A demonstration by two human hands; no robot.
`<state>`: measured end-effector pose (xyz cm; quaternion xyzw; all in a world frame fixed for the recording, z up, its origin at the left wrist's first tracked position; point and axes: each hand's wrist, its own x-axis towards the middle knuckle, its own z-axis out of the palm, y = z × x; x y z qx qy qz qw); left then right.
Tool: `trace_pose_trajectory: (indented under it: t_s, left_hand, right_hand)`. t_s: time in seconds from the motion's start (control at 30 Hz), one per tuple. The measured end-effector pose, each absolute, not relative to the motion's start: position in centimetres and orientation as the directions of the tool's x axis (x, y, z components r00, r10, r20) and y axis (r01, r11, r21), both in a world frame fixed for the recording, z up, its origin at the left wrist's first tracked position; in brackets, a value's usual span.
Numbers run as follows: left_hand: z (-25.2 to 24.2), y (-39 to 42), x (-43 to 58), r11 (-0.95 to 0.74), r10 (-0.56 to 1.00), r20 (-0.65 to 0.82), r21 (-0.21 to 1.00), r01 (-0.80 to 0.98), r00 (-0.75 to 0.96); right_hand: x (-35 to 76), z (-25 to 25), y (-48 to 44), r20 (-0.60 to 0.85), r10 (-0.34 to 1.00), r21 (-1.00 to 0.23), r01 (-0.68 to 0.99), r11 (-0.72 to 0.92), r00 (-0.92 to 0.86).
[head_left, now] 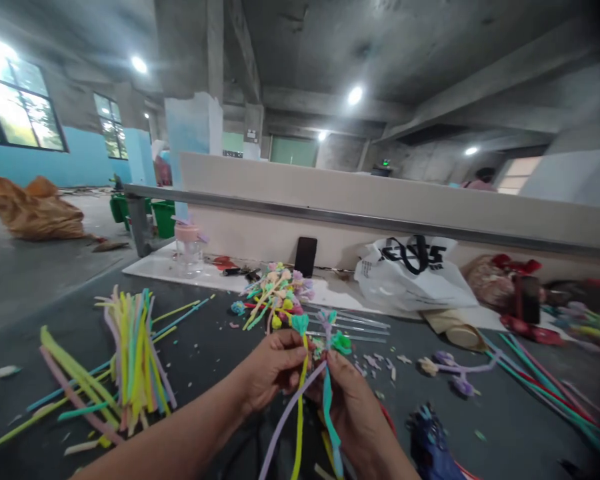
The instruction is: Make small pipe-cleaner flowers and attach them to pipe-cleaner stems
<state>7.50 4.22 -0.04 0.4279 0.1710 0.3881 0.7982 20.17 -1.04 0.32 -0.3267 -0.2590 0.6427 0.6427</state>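
Near the bottom centre, my left hand (280,367) pinches a yellow stem (301,413) topped with a teal flower (301,324). Close beside it on the right, my right hand (350,393) is closed on a teal stem (329,413) and a purple stem (285,417) that hangs down to the left. A purple flower head (325,321) and a green flower (341,343) stick up above the right fingers. Beyond the hands lies a heap of small coloured flowers (280,290).
Fuzzy coloured strips (135,353) are piled on the dark table (195,433) at left. A white bag (413,277), a phone (305,257) and a jar (189,247) stand along the back. Purple flowers (463,383) and a dark blue object (433,440) lie right.
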Motion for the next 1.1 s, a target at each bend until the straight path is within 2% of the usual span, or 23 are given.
trace_pose_trajectory:
  t_s: [0.2, 0.5, 0.8, 0.97, 1.1]
  left_hand:
    - [-0.4, 3.5, 8.1, 0.287, 0.814, 0.025, 0.852, -0.439, 0.580]
    - [-0.3, 3.3, 8.0, 0.084, 0.809, 0.090, 0.961, -0.265, 0.580]
    - [-0.4, 3.8, 8.0, 0.055, 0.802, 0.112, 0.965, -0.258, 0.587]
    - [-0.5, 3.9, 7.7, 0.047, 0.773, 0.098, 0.977, -0.210, 0.627]
    - [-0.6, 3.9, 7.7, 0.046, 0.730, 0.130, 0.970, -0.238, 0.671]
  right_hand:
    - [20.2, -0.2, -1.0, -0.050, 0.996, -0.729, -0.685, 0.013, 0.072]
    - [19.3, 0.2, -1.3, -0.056, 0.995, -0.740, -0.673, 0.016, 0.086]
    - [19.6, 0.1, -1.3, -0.090, 0.980, -0.799, -0.600, 0.036, 0.178]
    - [20.0, -0.4, -1.0, -0.050, 0.979, -0.824, -0.562, 0.072, 0.199]
    - [20.2, -0.7, -0.9, -0.011, 0.983, -0.841, -0.534, 0.089, 0.181]
